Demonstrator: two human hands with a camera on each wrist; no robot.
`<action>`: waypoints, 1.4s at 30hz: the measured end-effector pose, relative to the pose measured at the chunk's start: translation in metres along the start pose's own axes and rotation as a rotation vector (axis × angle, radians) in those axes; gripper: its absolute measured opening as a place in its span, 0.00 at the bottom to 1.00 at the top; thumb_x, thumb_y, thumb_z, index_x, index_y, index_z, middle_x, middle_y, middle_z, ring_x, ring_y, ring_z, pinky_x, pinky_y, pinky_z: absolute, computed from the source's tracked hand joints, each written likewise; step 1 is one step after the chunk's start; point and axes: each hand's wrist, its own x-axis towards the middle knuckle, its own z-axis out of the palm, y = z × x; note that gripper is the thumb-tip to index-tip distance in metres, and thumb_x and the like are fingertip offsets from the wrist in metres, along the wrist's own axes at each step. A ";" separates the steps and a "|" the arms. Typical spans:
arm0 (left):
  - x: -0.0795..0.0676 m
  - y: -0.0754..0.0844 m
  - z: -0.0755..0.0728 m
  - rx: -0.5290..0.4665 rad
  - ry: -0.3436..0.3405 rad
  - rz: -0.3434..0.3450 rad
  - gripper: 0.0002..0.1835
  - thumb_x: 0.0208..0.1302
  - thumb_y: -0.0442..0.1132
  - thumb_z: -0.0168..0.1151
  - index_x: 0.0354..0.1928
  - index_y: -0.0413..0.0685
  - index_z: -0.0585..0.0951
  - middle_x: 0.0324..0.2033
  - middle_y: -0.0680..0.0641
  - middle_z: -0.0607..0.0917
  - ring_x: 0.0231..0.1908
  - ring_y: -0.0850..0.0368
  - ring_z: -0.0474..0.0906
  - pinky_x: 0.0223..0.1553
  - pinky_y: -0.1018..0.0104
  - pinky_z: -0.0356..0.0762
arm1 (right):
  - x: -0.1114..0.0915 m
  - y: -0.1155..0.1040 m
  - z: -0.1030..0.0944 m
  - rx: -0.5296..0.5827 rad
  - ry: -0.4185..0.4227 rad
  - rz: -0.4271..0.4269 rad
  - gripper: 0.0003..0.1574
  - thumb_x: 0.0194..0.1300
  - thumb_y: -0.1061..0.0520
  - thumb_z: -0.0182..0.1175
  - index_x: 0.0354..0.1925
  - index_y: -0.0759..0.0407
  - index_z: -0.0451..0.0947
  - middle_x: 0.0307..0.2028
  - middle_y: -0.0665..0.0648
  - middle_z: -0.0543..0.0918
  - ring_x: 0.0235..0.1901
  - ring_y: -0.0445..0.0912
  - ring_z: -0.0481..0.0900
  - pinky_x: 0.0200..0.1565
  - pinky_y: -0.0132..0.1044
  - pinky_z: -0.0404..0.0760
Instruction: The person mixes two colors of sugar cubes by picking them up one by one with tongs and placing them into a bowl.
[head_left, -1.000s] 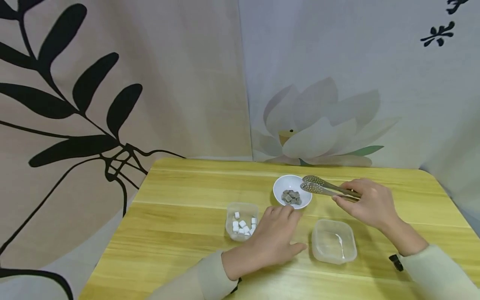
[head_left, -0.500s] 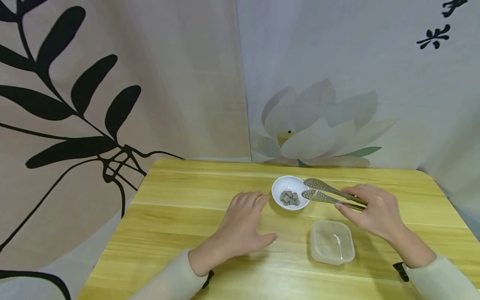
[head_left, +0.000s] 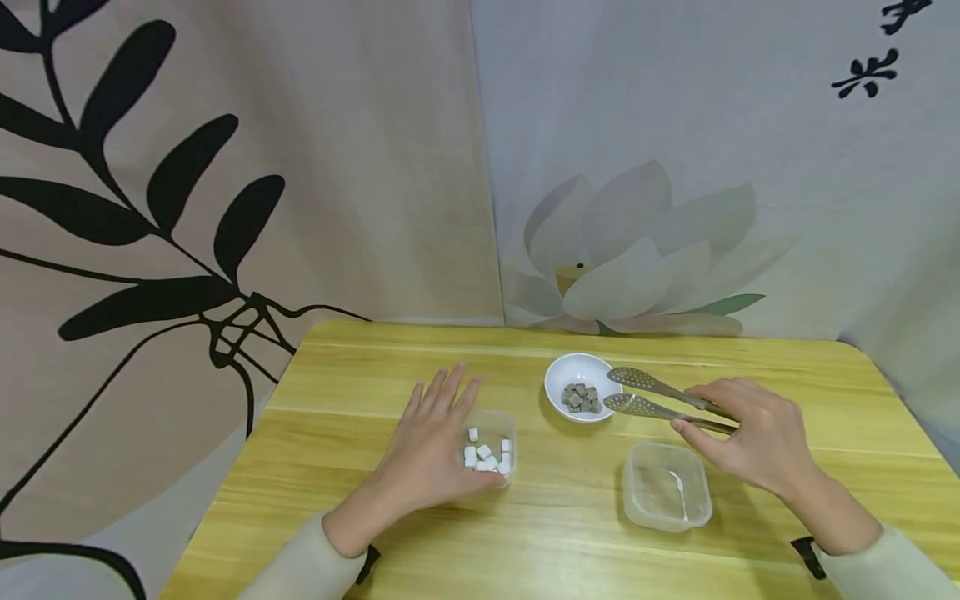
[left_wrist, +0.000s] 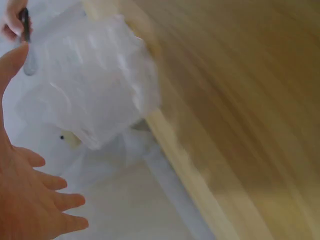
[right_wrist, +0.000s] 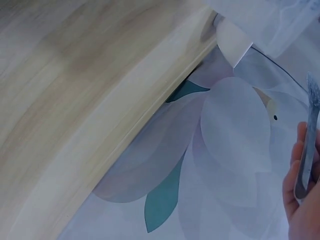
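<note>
My left hand [head_left: 420, 454] is spread with fingers straight, at the left side of a clear plastic container [head_left: 506, 421] holding several white cubes [head_left: 484, 451]. Its thumb overlaps the container's near edge. In the left wrist view the spread hand [left_wrist: 32, 195] shows beside the blurred container [left_wrist: 100, 75]. On the right, my right hand [head_left: 757, 429] grips a pair of metal tongs [head_left: 645, 407] with perforated tips. The two tips stand apart, at the right rim of a white bowl [head_left: 555, 383] that holds several grey-brown cubes [head_left: 581, 398].
A second clear plastic container [head_left: 666, 487], with nothing in it, stands in front of the tongs. Everything rests on a wooden table [head_left: 360, 367]. Behind the table's far edge hangs a printed curtain [head_left: 390, 167].
My left hand has moved left from between the containers, passing over the one with white cubes, to its left side. The right hand and tongs have shifted slightly right and nearer, the tips spreading wider.
</note>
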 end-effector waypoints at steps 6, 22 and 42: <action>-0.010 -0.020 0.002 0.007 -0.029 -0.029 0.74 0.42 0.76 0.75 0.84 0.47 0.50 0.82 0.40 0.50 0.79 0.36 0.48 0.77 0.37 0.38 | 0.001 -0.003 -0.001 -0.001 0.028 -0.042 0.40 0.67 0.24 0.55 0.34 0.57 0.90 0.28 0.54 0.89 0.22 0.50 0.83 0.18 0.35 0.72; -0.006 -0.045 0.015 -0.331 -0.222 -0.143 0.74 0.35 0.61 0.88 0.81 0.38 0.57 0.72 0.38 0.72 0.71 0.33 0.65 0.70 0.30 0.60 | -0.001 -0.015 -0.001 -0.018 0.067 -0.115 0.37 0.68 0.26 0.57 0.34 0.57 0.89 0.28 0.53 0.88 0.22 0.50 0.83 0.16 0.34 0.72; 0.002 -0.041 0.022 -0.776 -0.298 -0.208 0.54 0.43 0.36 0.87 0.73 0.38 0.66 0.58 0.40 0.79 0.57 0.45 0.76 0.61 0.45 0.74 | -0.002 -0.021 -0.001 -0.017 0.084 -0.139 0.37 0.68 0.28 0.58 0.33 0.58 0.89 0.27 0.52 0.88 0.22 0.49 0.83 0.18 0.38 0.75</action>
